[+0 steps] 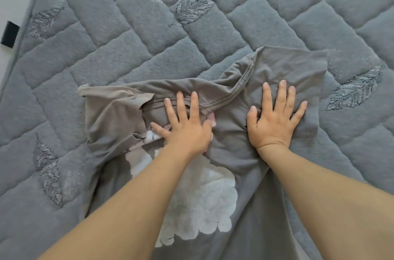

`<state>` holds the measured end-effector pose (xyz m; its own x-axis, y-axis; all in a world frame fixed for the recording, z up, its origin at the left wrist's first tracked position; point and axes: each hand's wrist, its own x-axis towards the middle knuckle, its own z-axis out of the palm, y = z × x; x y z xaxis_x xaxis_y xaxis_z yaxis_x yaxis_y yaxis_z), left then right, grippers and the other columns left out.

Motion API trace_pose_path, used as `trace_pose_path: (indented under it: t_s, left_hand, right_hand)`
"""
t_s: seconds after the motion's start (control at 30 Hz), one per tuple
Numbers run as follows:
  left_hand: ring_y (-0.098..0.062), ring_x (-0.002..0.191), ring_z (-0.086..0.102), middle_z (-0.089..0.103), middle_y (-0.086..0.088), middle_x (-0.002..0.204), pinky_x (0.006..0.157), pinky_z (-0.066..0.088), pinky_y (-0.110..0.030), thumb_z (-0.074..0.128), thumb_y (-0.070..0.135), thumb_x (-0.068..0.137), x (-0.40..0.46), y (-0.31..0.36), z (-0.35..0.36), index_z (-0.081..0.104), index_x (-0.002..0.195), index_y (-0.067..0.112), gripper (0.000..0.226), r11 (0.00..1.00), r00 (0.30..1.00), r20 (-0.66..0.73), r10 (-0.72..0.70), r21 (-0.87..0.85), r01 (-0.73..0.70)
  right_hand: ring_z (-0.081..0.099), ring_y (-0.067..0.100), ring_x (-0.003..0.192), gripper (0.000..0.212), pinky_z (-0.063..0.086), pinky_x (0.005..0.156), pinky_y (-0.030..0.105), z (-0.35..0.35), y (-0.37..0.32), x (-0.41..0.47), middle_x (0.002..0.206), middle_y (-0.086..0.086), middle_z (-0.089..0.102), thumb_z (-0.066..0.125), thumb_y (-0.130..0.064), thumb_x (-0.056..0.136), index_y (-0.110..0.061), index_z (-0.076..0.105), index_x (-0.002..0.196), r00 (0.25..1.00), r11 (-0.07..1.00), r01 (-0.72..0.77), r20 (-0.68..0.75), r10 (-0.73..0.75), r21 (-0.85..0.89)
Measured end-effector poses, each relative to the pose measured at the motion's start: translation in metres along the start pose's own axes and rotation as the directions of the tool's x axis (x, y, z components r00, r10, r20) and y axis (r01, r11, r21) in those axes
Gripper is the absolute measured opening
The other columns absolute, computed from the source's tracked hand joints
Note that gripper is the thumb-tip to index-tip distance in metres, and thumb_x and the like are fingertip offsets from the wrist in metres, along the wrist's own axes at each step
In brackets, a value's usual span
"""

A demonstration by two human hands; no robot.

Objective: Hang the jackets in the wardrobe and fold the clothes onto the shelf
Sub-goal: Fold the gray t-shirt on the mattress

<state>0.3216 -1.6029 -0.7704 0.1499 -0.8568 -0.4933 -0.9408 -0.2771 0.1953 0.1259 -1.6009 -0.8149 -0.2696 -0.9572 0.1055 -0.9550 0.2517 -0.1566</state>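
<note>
While a black strap (9, 34) shows at the far left edge beside the grey quilted bed cover (132, 31) stitched with leaf patterns, a grey-brown T-shirt (234, 142) lies spread on that cover with its left sleeve crumpled. Its white fluffy print (202, 202) sits between the two forearms. The left hand (185, 127) lies flat with fingers spread, pressing the fabric just below the neckline. The right hand (275, 119), likewise flat and splayed, presses the shoulder area, grasping nothing.
</note>
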Motion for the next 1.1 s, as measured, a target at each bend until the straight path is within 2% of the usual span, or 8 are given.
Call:
trace_pose_path:
  t_s: [0.13,0.27,0.57,0.73,0.8,0.87,0.97,1.1]
  left_hand:
    - [-0.018,0.128,-0.053,-0.057,0.020,0.136,0.088,-0.030,-0.074,0.000,0.075,0.083,0.015,-0.002,0.028,-0.044,0.131,0.052,0.069,0.999,1.000,-0.012,-0.029,0.038,0.030]
    - [-0.013,0.119,-0.061,-0.064,0.023,0.124,0.085,-0.035,-0.072,-0.002,0.078,0.079,0.017,-0.005,0.028,-0.052,0.114,0.057,0.065,1.000,0.999,-0.030,-0.017,0.020,0.017]
    - [-0.021,0.135,-0.048,-0.043,0.014,0.151,0.086,-0.032,-0.073,-0.001,0.077,0.080,0.013,0.000,0.017,-0.033,0.140,0.051,0.072,1.000,0.998,0.063,-0.011,0.017,0.010]
    - [-0.022,0.137,-0.045,-0.043,0.014,0.152,0.096,-0.022,-0.076,0.006,0.076,0.088,0.014,-0.003,0.011,-0.031,0.142,0.050,0.071,1.000,0.995,0.103,0.001,0.016,-0.003]
    - [-0.022,0.138,-0.044,-0.043,0.015,0.152,0.097,-0.020,-0.077,0.004,0.078,0.086,0.014,-0.004,0.010,-0.031,0.142,0.050,0.071,1.000,0.993,0.120,-0.003,0.029,0.000]
    - [-0.023,0.140,-0.041,-0.041,0.015,0.153,0.098,-0.016,-0.078,0.003,0.080,0.084,0.012,-0.003,0.005,-0.029,0.143,0.051,0.072,0.999,0.988,0.152,-0.013,0.049,0.005]
    - [-0.025,0.145,-0.033,-0.033,0.013,0.158,0.102,-0.012,-0.079,0.002,0.080,0.084,0.007,0.000,-0.004,-0.022,0.147,0.050,0.074,0.994,0.981,0.183,-0.066,0.103,0.048]
    - [-0.030,0.149,-0.019,-0.020,0.003,0.163,0.111,-0.008,-0.071,0.029,0.046,0.093,-0.005,0.044,-0.023,-0.004,0.155,0.031,0.073,0.983,0.989,0.055,-0.139,0.127,0.131]
  right_hand:
    - [0.014,0.032,0.149,0.064,0.005,0.116,0.064,0.003,0.002,0.002,0.162,0.011,0.018,0.036,-0.045,0.091,-0.026,0.030,0.153,1.000,1.000,0.008,-0.005,-0.008,-0.019]
    - [0.013,0.031,0.150,0.064,0.006,0.116,0.064,-0.002,0.001,0.001,0.162,0.011,0.018,0.035,-0.045,0.092,-0.027,0.030,0.153,1.000,1.000,0.009,0.010,-0.009,-0.029]
    - [0.005,0.027,0.151,0.063,0.000,0.118,0.060,-0.012,-0.002,0.001,0.164,0.007,0.010,0.030,-0.048,0.094,-0.030,0.023,0.154,0.994,0.999,-0.010,0.112,0.014,-0.042]
    - [0.017,0.025,0.147,0.064,0.003,0.119,0.048,-0.036,0.022,0.002,0.160,0.005,0.022,0.045,-0.049,0.095,-0.024,0.029,0.152,0.996,0.978,-0.082,0.052,0.073,0.194]
    - [0.029,0.034,0.138,0.072,0.017,0.113,0.046,-0.051,0.052,-0.001,0.151,0.011,0.032,0.055,-0.055,0.088,-0.018,0.037,0.147,0.945,0.935,-0.327,0.025,0.327,0.140]
    - [0.038,0.039,0.127,0.069,0.029,0.104,0.045,-0.065,0.070,-0.005,0.137,0.015,0.043,0.062,-0.058,0.082,-0.013,0.050,0.132,0.869,0.874,-0.483,0.158,0.470,0.055]
    - [0.052,0.037,0.110,0.029,0.040,0.085,0.040,-0.081,0.074,0.002,0.109,0.016,0.057,0.061,-0.036,0.085,-0.008,0.060,0.095,0.820,0.867,-0.461,0.465,0.333,0.191]
    - [0.057,0.031,0.078,0.012,0.037,0.057,0.032,-0.110,0.090,0.008,0.076,0.004,0.060,0.058,-0.015,0.079,-0.016,0.048,0.071,0.782,0.661,-0.599,0.506,0.363,0.451]
